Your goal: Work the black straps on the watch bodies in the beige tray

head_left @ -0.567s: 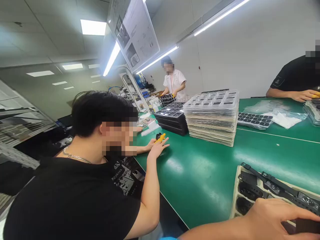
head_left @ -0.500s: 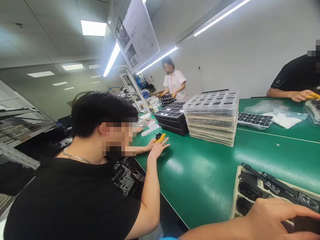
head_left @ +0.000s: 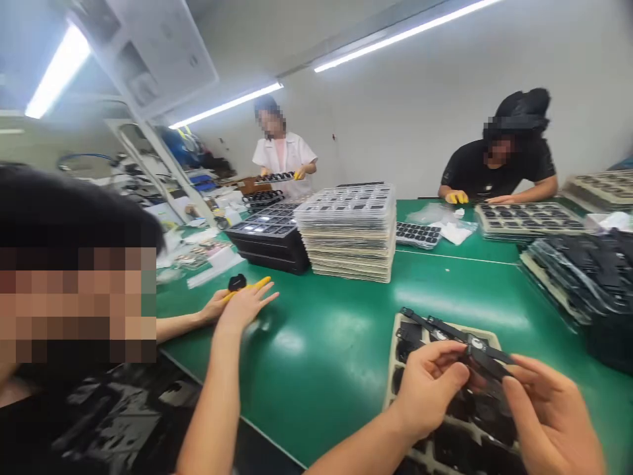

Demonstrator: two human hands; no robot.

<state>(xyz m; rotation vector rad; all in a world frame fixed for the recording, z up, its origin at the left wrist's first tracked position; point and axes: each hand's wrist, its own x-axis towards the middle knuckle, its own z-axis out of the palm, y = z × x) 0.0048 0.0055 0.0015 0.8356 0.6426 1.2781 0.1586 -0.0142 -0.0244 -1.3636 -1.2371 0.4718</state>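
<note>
Two hands work over one beige tray on the green table — the left hand and the right hand each pinch one long black part, which spans the gap between them just above the tray, its left end under the left thumb and its right end against the right fingers. Three other people are at the table: one close on the left with two hands around a small black-and-yellow piece, two at the far side — beside one tall stack of clear trays and one stack of black trays.
</note>
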